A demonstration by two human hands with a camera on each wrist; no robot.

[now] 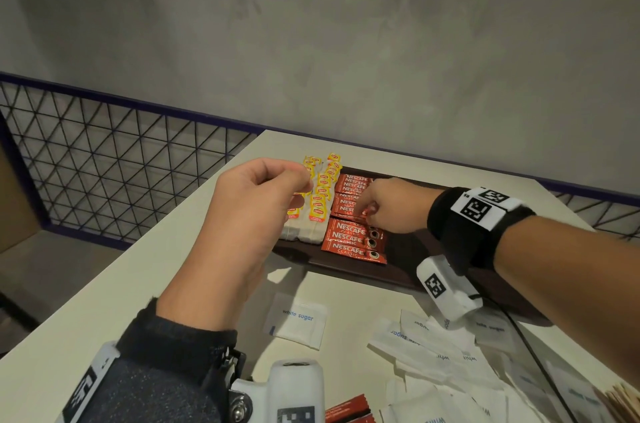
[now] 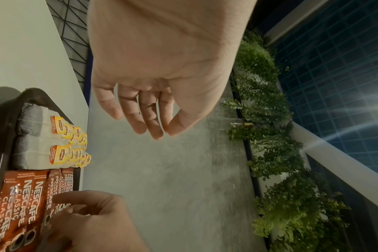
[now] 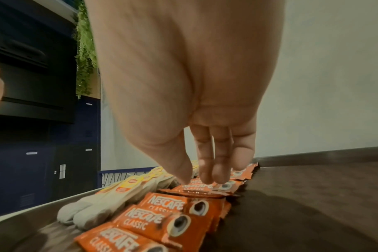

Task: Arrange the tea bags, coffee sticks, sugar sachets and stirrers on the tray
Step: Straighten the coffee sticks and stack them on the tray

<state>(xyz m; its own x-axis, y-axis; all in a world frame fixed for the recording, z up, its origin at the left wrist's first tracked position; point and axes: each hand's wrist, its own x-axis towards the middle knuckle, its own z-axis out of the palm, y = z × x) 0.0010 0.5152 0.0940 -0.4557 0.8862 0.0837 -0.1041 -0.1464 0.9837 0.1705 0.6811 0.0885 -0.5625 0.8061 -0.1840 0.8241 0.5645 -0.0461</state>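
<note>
In the head view, your left hand (image 1: 256, 211) fills the middle-left of the frame, raised above the left end of the dark brown tray (image 1: 408, 270); its fingers are loosely curled with the thumb tip close to the fingertips, and the left wrist view shows nothing between them. Just past it, at centre frame, two rows of Lipton tea bags (image 1: 320, 204) with yellow tags lie in the tray's left end. Immediately to their right sit the red Nescafé Classic coffee sticks (image 1: 351, 239), stacked flat in a column. Right of centre, your right hand (image 1: 391, 206) reaches down onto the middle of that column; the thumb and fingertips (image 3: 207, 177) point downward and touch one stick, though you cannot tell from these views whether they actually pinch it. The tray's right part shows bare dark wood. In the lower right of the frame, on the pale table (image 1: 145, 270), white sugar sachets (image 1: 446, 356) lie in a loose pile, one white sugar sachet (image 1: 298, 320) apart at lower centre, and pale wooden stirrers (image 1: 620, 398) show at the far lower-right corner.
</note>
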